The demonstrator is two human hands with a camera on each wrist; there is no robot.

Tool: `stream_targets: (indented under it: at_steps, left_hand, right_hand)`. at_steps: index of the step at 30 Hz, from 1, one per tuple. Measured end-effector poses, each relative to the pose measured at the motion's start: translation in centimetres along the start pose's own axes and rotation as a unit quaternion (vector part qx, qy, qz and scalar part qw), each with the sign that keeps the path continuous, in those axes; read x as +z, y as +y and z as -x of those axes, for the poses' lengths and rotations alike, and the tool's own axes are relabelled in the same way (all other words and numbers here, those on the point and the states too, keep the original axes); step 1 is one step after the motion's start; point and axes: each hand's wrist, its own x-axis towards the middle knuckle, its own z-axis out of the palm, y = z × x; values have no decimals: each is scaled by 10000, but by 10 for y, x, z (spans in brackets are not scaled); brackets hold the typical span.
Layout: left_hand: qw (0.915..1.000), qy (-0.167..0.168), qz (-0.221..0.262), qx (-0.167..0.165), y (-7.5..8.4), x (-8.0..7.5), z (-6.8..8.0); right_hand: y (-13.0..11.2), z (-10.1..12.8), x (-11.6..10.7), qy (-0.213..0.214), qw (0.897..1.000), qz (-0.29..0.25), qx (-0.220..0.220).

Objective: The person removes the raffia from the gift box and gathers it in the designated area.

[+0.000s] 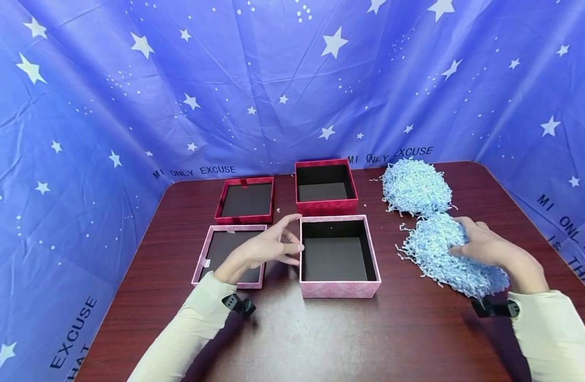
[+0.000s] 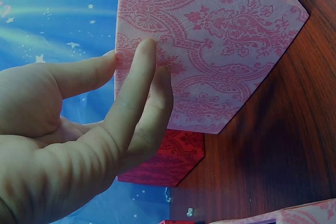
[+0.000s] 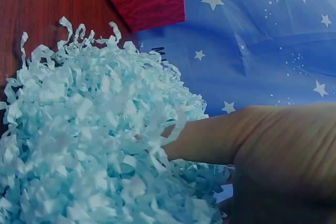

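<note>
- Now, the left hand [image 1: 268, 248], fingers straight, touches the left wall of the pink box [image 1: 340, 289] at the near middle of the surface [image 1: 292, 339].
- Right hand [image 1: 483, 246] grips a clump of blue paper shreds [image 1: 435, 249], right of the box.

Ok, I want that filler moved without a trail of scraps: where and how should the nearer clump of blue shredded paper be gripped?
Probably scoop it from underneath at its right side, where the right hand already digs in. The nearer clump of shredded paper is a loose, springy mound with strands straggling off its edges, so a pinch on top would likely lift only a tuft. Fingers spread wide, gathering inward, should hold more together.
</note>
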Motion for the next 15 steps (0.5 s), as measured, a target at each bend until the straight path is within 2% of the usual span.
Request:
stream_targets:
  at_steps: [8,12,15]
  left_hand:
    - [9997,35,-256,19,1,-2,0]
    - [9974,98,-717,74,2,-4,1]
    - [9926,154,-1200,124,2,-6,2]
  right_hand:
    - [-1,3,-3,-68,9998,151,130]
    - [-5,4,-6,-23,9995,272,157]
    - [-10,5,-11,33,9992,325,241]
